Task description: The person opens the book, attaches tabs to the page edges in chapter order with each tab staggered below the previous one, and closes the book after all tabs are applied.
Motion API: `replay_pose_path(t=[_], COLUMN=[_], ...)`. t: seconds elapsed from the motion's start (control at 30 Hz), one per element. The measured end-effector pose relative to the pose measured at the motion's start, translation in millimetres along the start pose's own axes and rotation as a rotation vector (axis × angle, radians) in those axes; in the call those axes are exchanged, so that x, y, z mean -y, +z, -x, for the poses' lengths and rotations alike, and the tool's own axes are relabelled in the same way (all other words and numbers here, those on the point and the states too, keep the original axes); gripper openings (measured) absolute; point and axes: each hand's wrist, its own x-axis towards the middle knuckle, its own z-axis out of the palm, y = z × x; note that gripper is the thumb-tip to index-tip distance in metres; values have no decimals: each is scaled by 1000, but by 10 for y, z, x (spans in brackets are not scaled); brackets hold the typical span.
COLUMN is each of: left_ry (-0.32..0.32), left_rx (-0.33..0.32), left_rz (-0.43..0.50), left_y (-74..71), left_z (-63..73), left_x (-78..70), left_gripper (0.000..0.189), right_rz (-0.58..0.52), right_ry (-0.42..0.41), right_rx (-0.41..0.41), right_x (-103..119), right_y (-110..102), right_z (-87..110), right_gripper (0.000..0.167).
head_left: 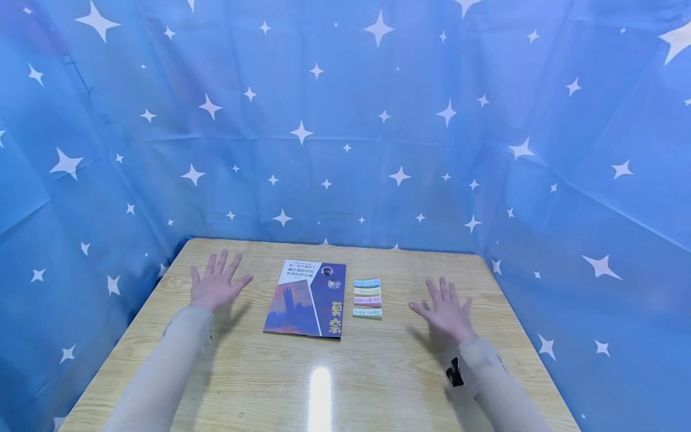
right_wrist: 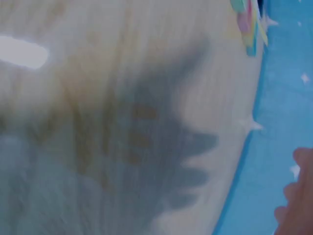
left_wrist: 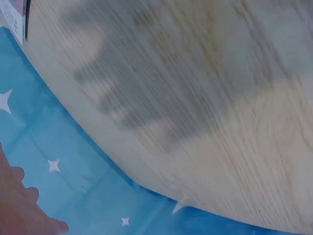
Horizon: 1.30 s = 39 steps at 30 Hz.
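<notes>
My left hand [head_left: 218,285] hovers over the left of the table with fingers spread, holding nothing; its shadow falls on the wood. To its right lies a purple and white book [head_left: 302,300] with a painted tower and Chinese lettering on the cover. Beside the book, several sticky notes [head_left: 367,299] in blue, yellow, pink and green form a column, each with handwriting. On their right, my right hand [head_left: 447,312] is held over the table with its fingers fanned out, holding nothing. Each wrist view catches part of a hand at its edge and the hand's shadow.
The wooden table [head_left: 259,384] has rounded far corners and a bright light reflection near the front. A blue curtain [head_left: 345,120] with white stars surrounds its back and sides. A black clip-like piece [head_left: 454,372] sits at the right wrist.
</notes>
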Motion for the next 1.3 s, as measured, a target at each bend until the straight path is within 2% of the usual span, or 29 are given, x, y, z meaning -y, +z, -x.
replay_pose_path(t=[0.17,0.37,0.7,1.03,1.3], left_ry=[20,43,114,209,267], left_rx=[26,64,80,79,134], left_rz=[22,5,-20,-32,-35], left_y=[86,271,542,676,808], left_z=[49,85,132,125,114], left_x=[-127,-250,-439,-702,-879], left_gripper=[77,77,73,71,72], right_rz=[19,6,-12,-8,-28], right_ry=[-41,-78,-138,-198,-232], right_rx=[25,46,61,79,113], right_x=[142,293,536,714,852], right_y=[140,324,509,583,637], right_z=[64,129,176,258,324], right_gripper=[93,91,90,89,90])
